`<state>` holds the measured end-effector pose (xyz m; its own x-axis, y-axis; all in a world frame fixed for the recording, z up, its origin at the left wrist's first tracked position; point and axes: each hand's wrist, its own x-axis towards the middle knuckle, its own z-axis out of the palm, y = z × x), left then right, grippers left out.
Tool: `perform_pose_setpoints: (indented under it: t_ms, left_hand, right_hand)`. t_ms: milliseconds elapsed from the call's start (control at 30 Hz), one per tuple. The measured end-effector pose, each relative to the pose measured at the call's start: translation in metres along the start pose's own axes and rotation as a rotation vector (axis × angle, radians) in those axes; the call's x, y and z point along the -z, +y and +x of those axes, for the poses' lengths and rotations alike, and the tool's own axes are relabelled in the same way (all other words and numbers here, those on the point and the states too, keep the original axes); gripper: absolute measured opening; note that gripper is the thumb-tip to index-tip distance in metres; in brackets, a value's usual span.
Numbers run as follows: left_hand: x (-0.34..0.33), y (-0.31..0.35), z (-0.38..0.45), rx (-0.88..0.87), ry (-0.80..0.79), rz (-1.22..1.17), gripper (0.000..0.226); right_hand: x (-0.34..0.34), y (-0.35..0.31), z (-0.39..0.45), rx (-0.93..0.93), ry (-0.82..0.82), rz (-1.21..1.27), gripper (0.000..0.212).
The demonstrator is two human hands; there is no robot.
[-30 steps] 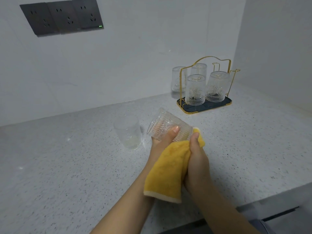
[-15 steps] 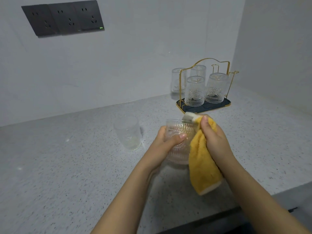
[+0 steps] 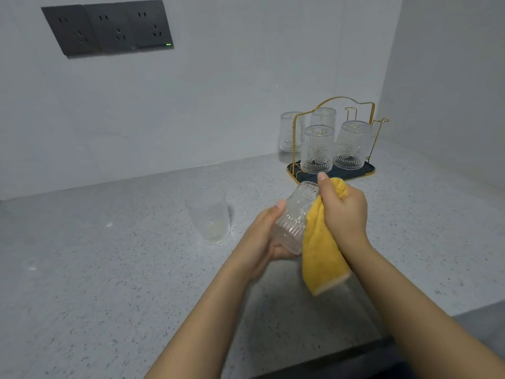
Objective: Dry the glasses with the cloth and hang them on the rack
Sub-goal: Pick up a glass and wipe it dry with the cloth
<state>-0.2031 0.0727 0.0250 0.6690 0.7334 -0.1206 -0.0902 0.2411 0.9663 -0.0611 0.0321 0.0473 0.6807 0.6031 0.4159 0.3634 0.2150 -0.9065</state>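
The left hand (image 3: pixel 262 236) curls its fingers around a ribbed glass (image 3: pixel 293 214), held tilted above the counter (image 3: pixel 109 283). The right hand (image 3: pixel 344 212) grips the yellow cloth (image 3: pixel 319 255) against the glass rim. Another glass (image 3: pixel 209 217) stands near the left. The gold rack (image 3: pixel 332 138) behind carries inverted glasses.

Both forearms bare, reaching forward. Left hand (image 3: pixel 263 236) cupped round base of tilted glass (image 3: pixel 293 214), thumb on top. Right hand (image 3: pixel 343 210) fisted on yellow cloth (image 3: pixel 321 255), thumb raised against rim of glass.
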Motion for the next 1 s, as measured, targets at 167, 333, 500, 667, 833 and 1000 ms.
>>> perform_pose_setpoints:
  t_ms: [167, 333, 500, 667, 833, 1000]
  left_hand:
    - [-0.005, -0.012, 0.003, -0.219, 0.159, 0.217, 0.051]
    - [-0.004, -0.009, 0.006, -0.094, 0.071, -0.122, 0.053]
    - [-0.001, -0.003, 0.010, 0.087, 0.015, -0.399, 0.067]
    - [-0.005, -0.010, 0.005, -0.140, 0.114, 0.037, 0.055]
    - [-0.007, -0.018, 0.008, -0.213, 0.143, -0.005, 0.057]
    - [-0.004, -0.010, 0.010, 0.118, -0.009, -0.435, 0.065]
  right_hand:
    - [-0.009, 0.000, 0.010, -0.026, 0.078, -0.071, 0.053]
    - [-0.015, 0.001, 0.002, 0.102, 0.048, 0.008, 0.050]
    - [-0.014, 0.000, -0.002, 0.197, 0.032, 0.075, 0.051]
    - [-0.015, 0.000, 0.009, 0.018, 0.093, -0.005, 0.052]
    - [-0.012, 0.000, 0.005, 0.126, 0.045, -0.005, 0.052]
    - [-0.009, -0.003, -0.002, 0.262, -0.006, 0.074, 0.048]
